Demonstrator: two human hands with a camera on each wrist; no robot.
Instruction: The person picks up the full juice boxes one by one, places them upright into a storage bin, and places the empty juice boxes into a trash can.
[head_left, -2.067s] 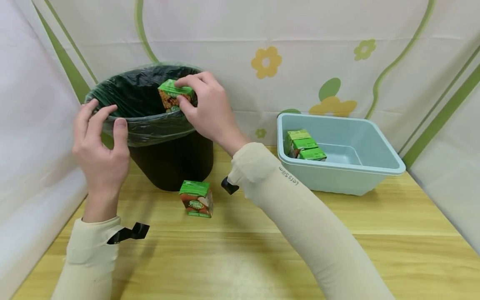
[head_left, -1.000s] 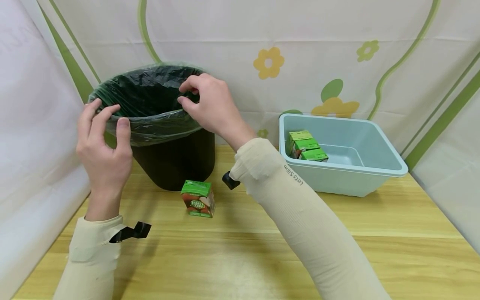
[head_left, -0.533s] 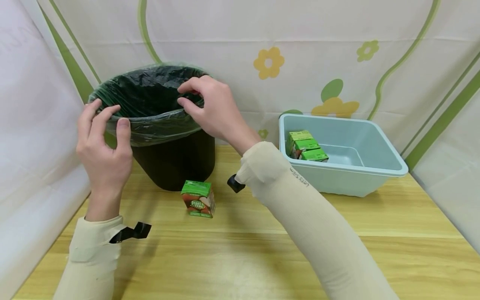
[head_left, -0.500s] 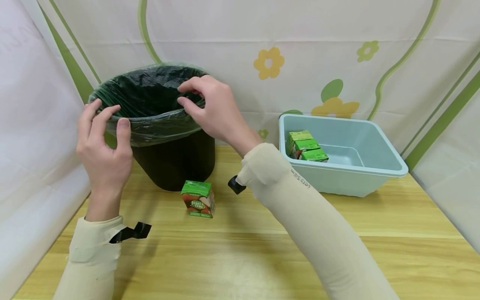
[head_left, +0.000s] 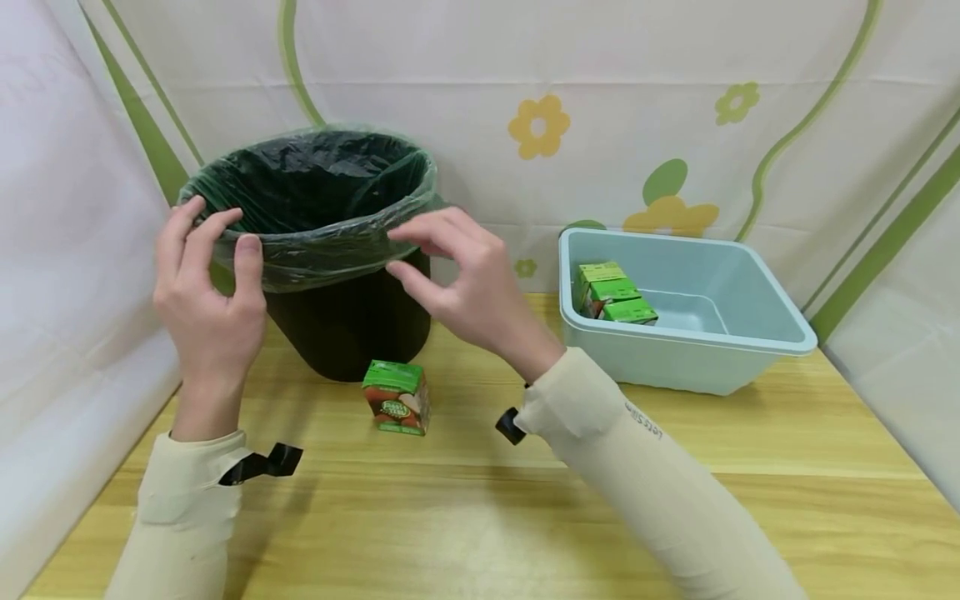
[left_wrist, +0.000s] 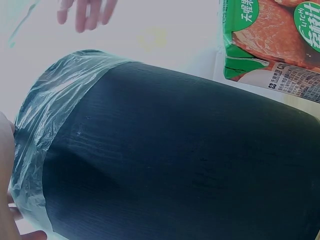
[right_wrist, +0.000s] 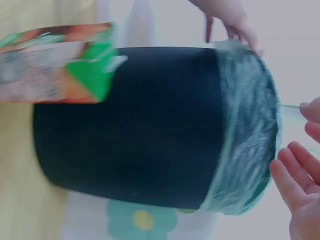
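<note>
From the head view, the black trash bin (head_left: 345, 321) stands upright at the back left of the table (head_left: 525, 500), its long axis vertical and its mouth facing up. A clear greenish bin liner (head_left: 322, 250) is folded over the rim and hangs a short way down the outside. My left hand (head_left: 210, 300) rests on the liner at the bin's left rim, fingers (head_left: 197, 218) curled lightly over the edge, thumb against the plastic. My right hand (head_left: 468, 287) hovers just in front of the bin's right rim, fingers loose and spread, holding nothing. A green juice carton (head_left: 395, 397) stands upright on the table just in front of the bin, between my two wrists. Well off to the right sits a pale blue plastic tub (head_left: 750, 342) with more green cartons (head_left: 611, 292) stacked against its left wall.

From the left wrist view, the bin's dark wall (left_wrist: 190, 165) fills the frame, lying aslant, with the liner (left_wrist: 55, 100) bunched round the rim at left. The carton (left_wrist: 272, 40) shows at top right, and my right hand's fingertips (left_wrist: 85, 12) at top left.

From the right wrist view, blurred, the bin (right_wrist: 130, 125) appears lying sideways, rim and liner (right_wrist: 247, 135) to the right. The carton (right_wrist: 57, 62) overlaps its upper left. My right fingers (right_wrist: 295, 175) are open beside the rim; my left hand (right_wrist: 230, 20) touches the rim at top.
</note>
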